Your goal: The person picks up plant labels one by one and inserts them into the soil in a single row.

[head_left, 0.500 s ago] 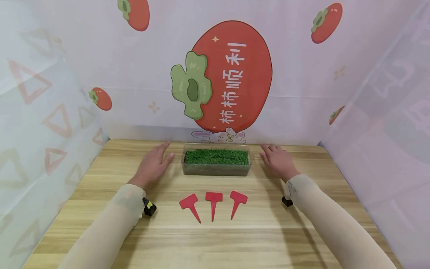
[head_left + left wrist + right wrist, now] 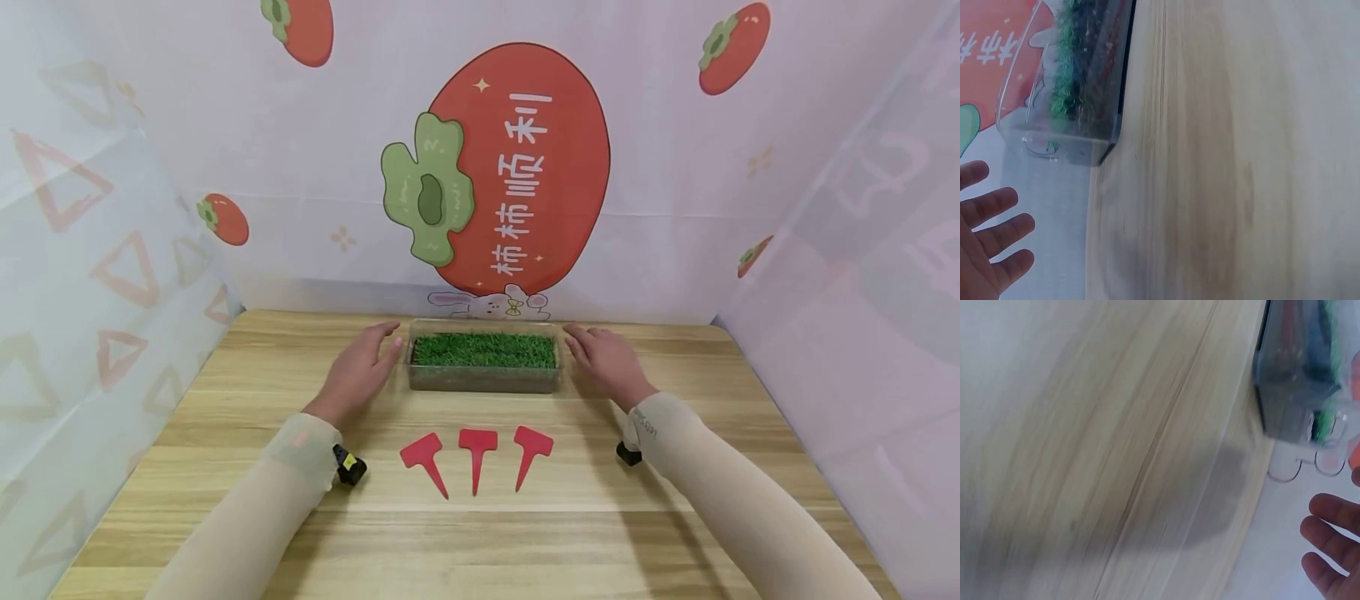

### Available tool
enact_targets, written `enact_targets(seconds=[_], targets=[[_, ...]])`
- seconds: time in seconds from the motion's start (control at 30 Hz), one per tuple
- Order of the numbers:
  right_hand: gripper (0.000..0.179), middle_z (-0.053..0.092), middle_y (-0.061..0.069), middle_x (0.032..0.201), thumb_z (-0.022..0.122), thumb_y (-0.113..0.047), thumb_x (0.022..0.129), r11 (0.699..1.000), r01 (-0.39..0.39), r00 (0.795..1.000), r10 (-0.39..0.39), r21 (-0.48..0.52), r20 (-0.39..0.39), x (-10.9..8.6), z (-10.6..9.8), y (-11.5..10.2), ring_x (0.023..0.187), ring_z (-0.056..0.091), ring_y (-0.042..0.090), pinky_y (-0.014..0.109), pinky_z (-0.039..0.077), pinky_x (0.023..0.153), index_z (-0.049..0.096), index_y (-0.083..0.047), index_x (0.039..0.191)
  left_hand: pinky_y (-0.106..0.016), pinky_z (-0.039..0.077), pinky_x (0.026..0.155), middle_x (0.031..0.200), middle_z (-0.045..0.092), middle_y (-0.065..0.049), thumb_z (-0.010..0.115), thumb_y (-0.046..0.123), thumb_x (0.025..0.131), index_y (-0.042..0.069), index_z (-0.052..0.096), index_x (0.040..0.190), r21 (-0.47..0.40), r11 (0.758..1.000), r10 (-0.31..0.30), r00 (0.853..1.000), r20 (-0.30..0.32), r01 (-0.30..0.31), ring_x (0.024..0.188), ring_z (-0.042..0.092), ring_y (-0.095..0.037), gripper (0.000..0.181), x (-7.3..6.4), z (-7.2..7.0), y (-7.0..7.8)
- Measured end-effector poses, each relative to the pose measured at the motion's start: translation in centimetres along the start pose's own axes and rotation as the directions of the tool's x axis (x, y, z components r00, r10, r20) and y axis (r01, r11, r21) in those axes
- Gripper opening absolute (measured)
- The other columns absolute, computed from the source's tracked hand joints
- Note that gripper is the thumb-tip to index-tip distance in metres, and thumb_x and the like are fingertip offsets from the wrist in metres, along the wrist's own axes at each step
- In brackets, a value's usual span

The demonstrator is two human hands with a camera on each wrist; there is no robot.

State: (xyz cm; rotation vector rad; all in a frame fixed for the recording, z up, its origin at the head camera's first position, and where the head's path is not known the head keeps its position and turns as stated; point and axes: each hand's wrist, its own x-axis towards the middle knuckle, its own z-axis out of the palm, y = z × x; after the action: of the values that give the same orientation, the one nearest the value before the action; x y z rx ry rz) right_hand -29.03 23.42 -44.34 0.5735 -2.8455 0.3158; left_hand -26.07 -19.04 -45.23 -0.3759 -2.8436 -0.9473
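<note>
A clear plastic box (image 2: pixel 483 381) with green artificial grass (image 2: pixel 486 350) inside stands near the back edge of the table. My left hand (image 2: pixel 358 372) is just left of the box, fingers spread and holding nothing. On the other side, my right hand (image 2: pixel 609 362) is close to the box's right end, its fingers also extended. Both wrist views show a gap between the fingers and the box. In front of the box lie three red T-shaped plant labels: a left label (image 2: pixel 424 454), a middle label (image 2: pixel 477 446) and a right label (image 2: pixel 531 450).
The wooden table (image 2: pixel 480 550) meets a white cloth backdrop (image 2: pixel 300 167) printed with persimmons right behind the box. Cloth side walls (image 2: pixel 75 275) flank the table left and right. A small black device (image 2: pixel 350 465) is strapped under the left wrist.
Both hands have moved inward toward the ends of the box, the left to the right and the right to the left. The box and the labels have stayed in place.
</note>
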Motion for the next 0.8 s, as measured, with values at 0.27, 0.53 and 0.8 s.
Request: enact_targets(seconds=[0.27,0.53,0.8], targets=[[0.053,0.057,0.018,0.143,0.042,-0.038,0.107,0.982,-0.116,0.99,0.103,0.147,0.095,0.5,0.2,-2.1,0.128,0.057,0.038,0.057,0.044,0.105,0.045,-0.008,0.151,-0.06,0.036,0.11,0.151,0.046,-0.016,0.033,0.052,0.107,0.013,0.036,0.156,-0.034,0.999,-0.01,1.0,0.012,0.011,0.138,0.045,-0.037,0.063,0.4,0.3,0.8],[0.059,0.07,0.016,0.113,0.04,-0.04,0.108,0.977,-0.148,0.98,0.124,0.156,0.153,0.9,0.5,-2.9,0.117,0.064,0.034,0.053,0.049,0.1,0.035,-0.008,0.157,-0.06,0.035,0.111,0.154,0.043,-0.016,0.034,0.047,0.108,0.012,0.033,0.157,-0.051,0.998,-0.018,0.999,0.047,0.021,0.14,0.043,-0.037,0.06,1.1,0.6,1.2],[0.058,0.048,0.004,0.067,0.035,-0.033,0.108,0.984,-0.14,0.978,0.119,0.113,0.171,0.9,0.9,-3.0,0.068,0.055,0.021,0.041,0.047,0.07,0.028,-0.006,0.159,-0.059,0.034,0.113,0.154,0.041,-0.019,0.037,0.035,0.109,0.01,0.028,0.158,-0.043,0.999,-0.006,0.996,0.092,0.01,0.142,0.04,-0.038,0.057,1.5,1.4,0.8]])
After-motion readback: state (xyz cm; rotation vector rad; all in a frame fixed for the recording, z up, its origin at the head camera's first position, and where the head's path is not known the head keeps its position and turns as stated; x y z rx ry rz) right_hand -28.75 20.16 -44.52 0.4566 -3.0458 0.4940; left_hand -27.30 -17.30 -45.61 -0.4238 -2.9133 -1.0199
